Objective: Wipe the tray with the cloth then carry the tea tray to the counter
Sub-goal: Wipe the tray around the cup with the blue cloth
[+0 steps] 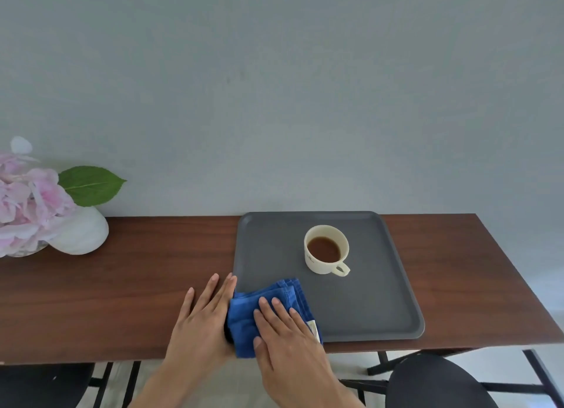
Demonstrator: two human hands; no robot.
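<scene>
A dark grey square tray lies on the brown wooden table against the wall. On the tray's far half stands a cream cup with brown tea in it, handle toward me. A folded blue cloth covers the tray's near left corner. My right hand lies flat on top of the cloth, fingers spread. My left hand rests flat on the table, its edge against the tray's left rim and the cloth.
A white vase with pink flowers and a green leaf stands at the table's far left. Black stools sit under the table's near edge, right and left. The table's right end lies past the tray.
</scene>
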